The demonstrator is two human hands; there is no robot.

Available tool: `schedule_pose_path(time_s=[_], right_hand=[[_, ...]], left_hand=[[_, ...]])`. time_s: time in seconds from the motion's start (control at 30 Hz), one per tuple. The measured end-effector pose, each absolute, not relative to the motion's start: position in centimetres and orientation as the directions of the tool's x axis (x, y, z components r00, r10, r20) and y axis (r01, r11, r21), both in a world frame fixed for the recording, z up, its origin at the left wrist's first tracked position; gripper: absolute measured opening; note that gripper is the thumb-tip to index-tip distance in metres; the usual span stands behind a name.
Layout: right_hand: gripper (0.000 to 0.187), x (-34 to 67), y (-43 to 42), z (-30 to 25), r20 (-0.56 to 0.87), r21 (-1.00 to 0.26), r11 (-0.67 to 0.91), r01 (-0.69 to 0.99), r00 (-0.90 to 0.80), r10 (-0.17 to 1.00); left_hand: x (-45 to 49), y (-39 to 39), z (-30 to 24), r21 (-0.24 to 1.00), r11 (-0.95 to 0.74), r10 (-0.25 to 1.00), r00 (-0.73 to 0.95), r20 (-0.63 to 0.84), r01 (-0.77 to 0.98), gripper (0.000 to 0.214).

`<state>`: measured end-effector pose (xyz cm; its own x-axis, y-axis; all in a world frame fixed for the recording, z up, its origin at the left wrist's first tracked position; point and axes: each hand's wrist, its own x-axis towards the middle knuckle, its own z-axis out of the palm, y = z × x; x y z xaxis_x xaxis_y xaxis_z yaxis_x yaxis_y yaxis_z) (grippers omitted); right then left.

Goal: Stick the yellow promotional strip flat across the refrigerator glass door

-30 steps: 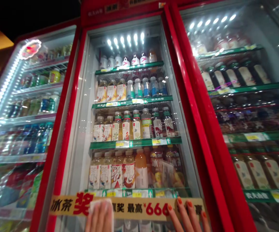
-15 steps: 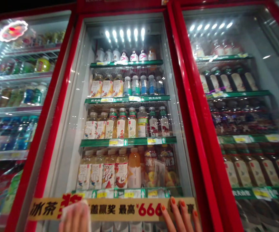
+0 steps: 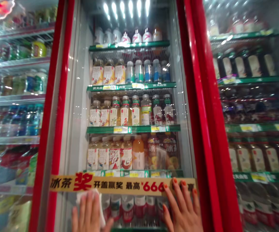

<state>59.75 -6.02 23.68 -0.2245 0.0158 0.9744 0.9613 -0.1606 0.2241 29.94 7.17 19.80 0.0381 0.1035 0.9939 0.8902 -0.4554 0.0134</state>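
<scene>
My left hand lies with fingers extended over a white cloth, holding it flat against the glass door just under a gold promotional strip. The cloth's upper edge reaches the strip's lower border near the large red character. Farther right, my right hand rests on the door with fingers spread and nothing in it. Its fingertips, with orange nails, overlap the right end of the strip and hide part of the lettering. Behind the glass stand rows of drink bottles.
Red door frames border the middle cooler on both sides. Green-edged shelves carry bottles with price tags. Neighbouring coolers with more bottles stand right and left. Lights shine at the top.
My left hand and the cloth have moved down off the strip, uncovering characters they hid. The right hand stays at the strip's right end. The view has tilted downward.
</scene>
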Motion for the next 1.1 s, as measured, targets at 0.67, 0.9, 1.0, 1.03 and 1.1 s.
schedule_pose_path(time_s=[0.67, 0.9, 1.0, 1.03, 1.1], right_hand=[[0.073, 58.3, -6.8, 23.2, 0.997, 0.071, -0.057, 0.996, -0.068, 0.047], [0.076, 58.6, -6.8, 23.4, 0.992, 0.110, -0.080, 0.991, -0.104, 0.078], [0.079, 58.6, -6.8, 23.3, 0.993, 0.094, -0.088, 0.992, -0.087, 0.077], [0.079, 58.5, -6.8, 23.2, 0.994, 0.086, -0.084, 0.993, -0.079, 0.075], [0.079, 58.4, -6.7, 23.1, 0.995, 0.073, -0.074, 0.995, -0.068, 0.068]], left_hand=[[29.5, 5.9, 19.7, 0.330, -0.429, 0.328, -0.195, 0.924, 0.841, 0.094], [33.1, 1.8, 9.7, -0.295, -0.535, 0.063, 0.385, 0.921, 0.792, 0.099], [29.2, 3.6, 10.5, -0.007, -0.528, 0.167, 0.113, 0.980, 0.849, 0.085], [28.0, 4.4, 12.3, 0.163, -0.509, 0.214, -0.060, 0.975, 0.845, 0.082], [27.0, 5.6, 17.2, 0.316, -0.480, 0.233, -0.229, 0.945, 0.818, 0.080]])
